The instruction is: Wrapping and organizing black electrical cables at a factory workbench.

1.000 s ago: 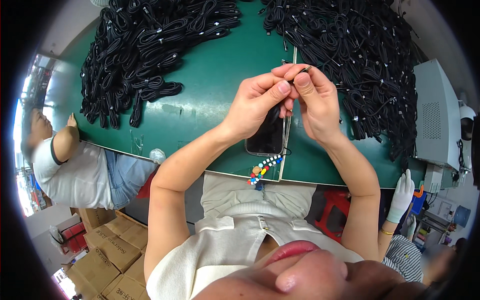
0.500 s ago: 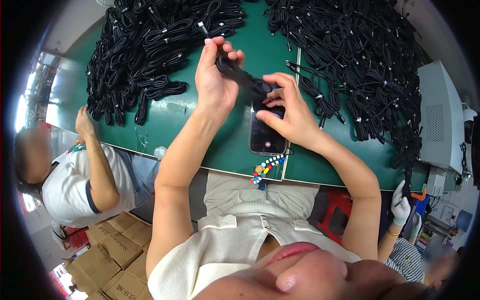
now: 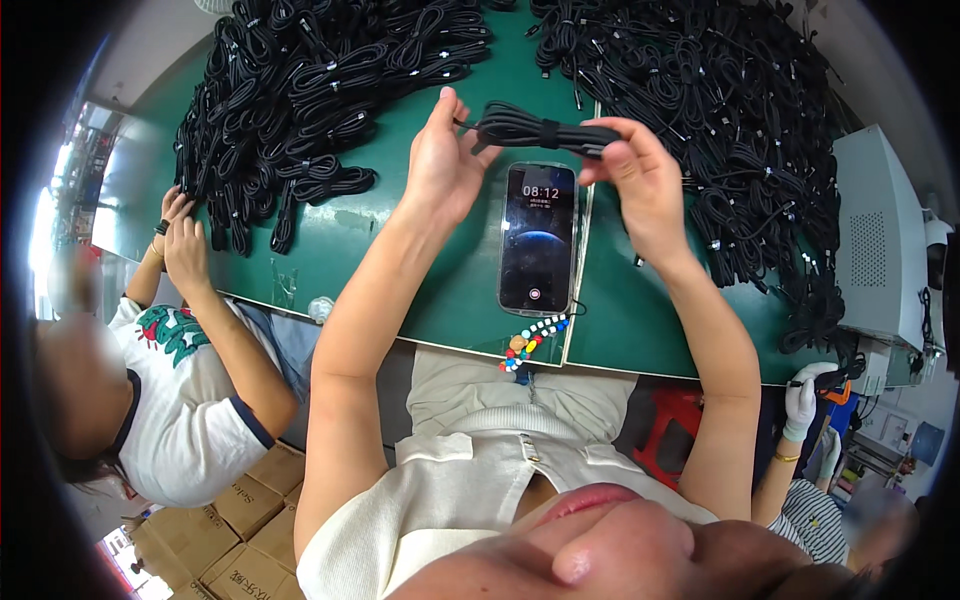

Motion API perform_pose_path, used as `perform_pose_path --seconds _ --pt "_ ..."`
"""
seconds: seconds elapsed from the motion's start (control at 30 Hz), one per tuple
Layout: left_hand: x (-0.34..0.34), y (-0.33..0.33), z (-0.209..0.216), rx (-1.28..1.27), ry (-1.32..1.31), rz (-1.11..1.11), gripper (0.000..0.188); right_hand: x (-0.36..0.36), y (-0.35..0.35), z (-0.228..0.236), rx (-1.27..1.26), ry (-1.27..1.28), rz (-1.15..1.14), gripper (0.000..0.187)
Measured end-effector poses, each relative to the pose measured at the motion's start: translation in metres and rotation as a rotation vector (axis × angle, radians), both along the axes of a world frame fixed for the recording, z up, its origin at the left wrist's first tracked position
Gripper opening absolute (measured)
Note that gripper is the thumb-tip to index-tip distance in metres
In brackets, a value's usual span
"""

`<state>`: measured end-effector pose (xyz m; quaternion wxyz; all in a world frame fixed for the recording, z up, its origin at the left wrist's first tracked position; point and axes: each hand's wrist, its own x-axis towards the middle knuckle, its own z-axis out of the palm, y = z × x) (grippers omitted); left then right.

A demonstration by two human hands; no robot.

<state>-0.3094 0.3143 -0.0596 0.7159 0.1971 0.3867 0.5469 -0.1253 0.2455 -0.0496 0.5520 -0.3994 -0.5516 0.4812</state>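
A coiled black cable bundle (image 3: 510, 128), with a dark band round its middle, is stretched level above the table between my hands. My right hand (image 3: 648, 185) is closed round its right end, thumb on the near side. At the other end, my left hand (image 3: 440, 165) has its fingers curled by a short cable end that sticks out of the coil; the exact contact is partly hidden. Just below the bundle lies a phone (image 3: 538, 240) with a lit screen, and a colourful bead strap (image 3: 535, 338) trails from it toward the table's near edge.
Black cable bundles are heaped at the far left (image 3: 290, 100) and far right (image 3: 700, 110) of the green table (image 3: 400, 280). A grey metal box (image 3: 875, 240) stands at the right. A person (image 3: 190, 400) sits at left; a gloved hand (image 3: 800, 405) holds cables at right. Cartons (image 3: 240, 530) stand lower left.
The bundle has swung from a slant to level as my right hand moved up and right. The phone is uncovered and its screen has lit. The person at left has leaned in, both hands at the cables.
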Motion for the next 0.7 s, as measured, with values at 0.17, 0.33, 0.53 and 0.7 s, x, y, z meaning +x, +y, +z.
perform_pose_path --seconds 0.17,0.33,0.53,0.7 --pt "0.004 0.004 -0.004 0.713 0.981 0.292 0.038 0.019 0.008 0.011 -0.120 0.132 -0.145 0.049" --pt "0.017 -0.031 0.014 0.622 0.386 -0.603 0.029 0.014 0.004 0.019 -0.116 -0.032 0.009 0.051" --pt "0.024 -0.040 0.009 0.308 -0.045 -0.745 0.020 0.005 0.000 0.014 -0.046 0.104 0.019 0.044" --pt "0.031 -0.050 0.004 0.343 -0.039 -0.513 0.023 0.003 0.003 0.012 -0.033 -0.096 -0.018 0.030"
